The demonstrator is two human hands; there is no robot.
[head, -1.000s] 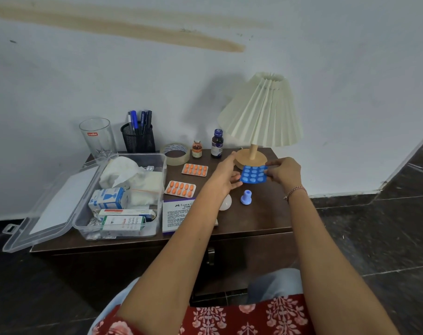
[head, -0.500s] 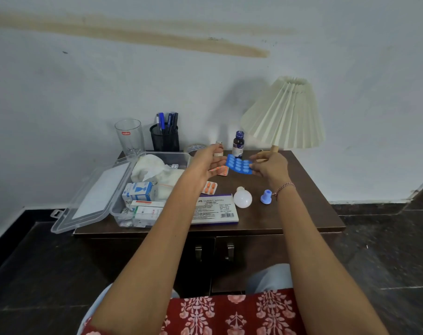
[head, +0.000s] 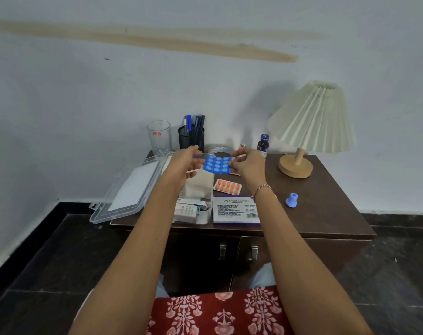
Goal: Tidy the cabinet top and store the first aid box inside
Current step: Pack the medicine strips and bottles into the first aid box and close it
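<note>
A blue blister pack (head: 217, 165) hangs in the air over the far end of the open clear first aid box (head: 204, 218). My left hand (head: 184, 165) pinches its left edge and my right hand (head: 248, 165) pinches its right edge. The box stands on the left part of the dark wooden cabinet top (head: 326, 189), with its lid (head: 129, 189) folded out to the left. Small medicine cartons and white gauze lie inside it, partly hidden by my left arm.
An orange blister pack (head: 227, 186), a stamp pad carton (head: 235, 209) and a blue cap (head: 291, 200) lie on the top. At the back stand a glass (head: 158, 136), a pen holder (head: 191, 140), a tape roll (head: 220, 151), two small bottles (head: 263, 143) and a lamp (head: 309, 122).
Both hands have carried the blue blister pack leftward, from in front of the lamp to above the open box. The view has also shifted left.
</note>
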